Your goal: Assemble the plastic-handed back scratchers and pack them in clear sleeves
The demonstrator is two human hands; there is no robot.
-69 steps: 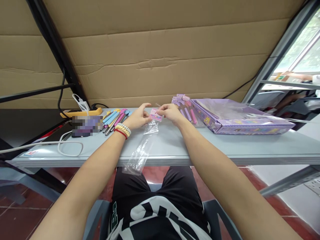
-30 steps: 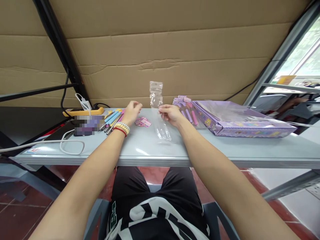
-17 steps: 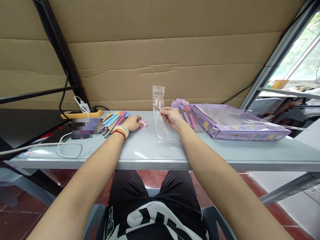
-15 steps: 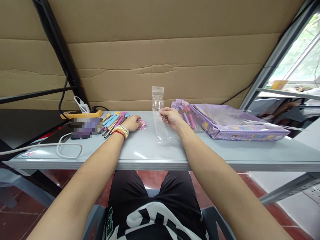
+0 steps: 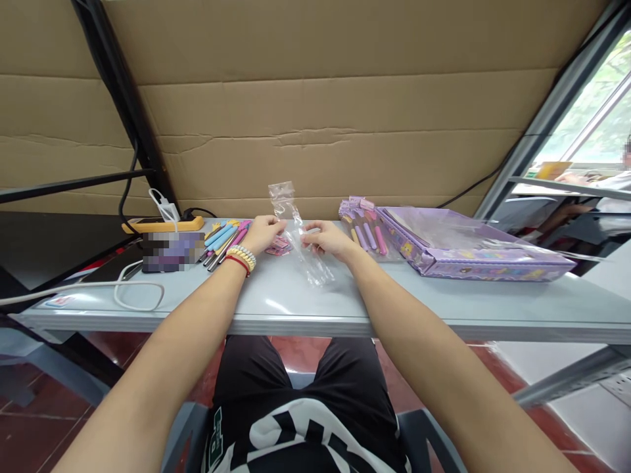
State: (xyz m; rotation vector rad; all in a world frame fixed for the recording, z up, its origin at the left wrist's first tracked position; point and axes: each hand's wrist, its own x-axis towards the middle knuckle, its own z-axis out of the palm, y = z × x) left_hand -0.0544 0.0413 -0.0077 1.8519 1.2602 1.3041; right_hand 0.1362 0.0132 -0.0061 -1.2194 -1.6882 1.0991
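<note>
A long clear plastic bag (image 5: pixel 300 240) stands tilted on the grey table (image 5: pixel 345 302), its header end up and leaning left. My right hand (image 5: pixel 328 238) pinches its right side near the middle. My left hand (image 5: pixel 263 231), with bead and red bands on the wrist, has its fingers closed on the bag's left side. Small pink packets (image 5: pixel 277 246) lie on the table just under my left hand.
A row of coloured pens (image 5: pixel 224 238) lies left of my hands, beside a blurred phone (image 5: pixel 170 251), a yellow power strip (image 5: pixel 162 225) and a white cable (image 5: pixel 123 289). To the right are purple pen packs (image 5: pixel 362 220) and a purple box (image 5: pixel 468 249). A cardboard wall stands behind.
My left hand put the pink packets on the table, then rose to the bag. The bag, first held up by my right hand alone, has tilted left and lower.
</note>
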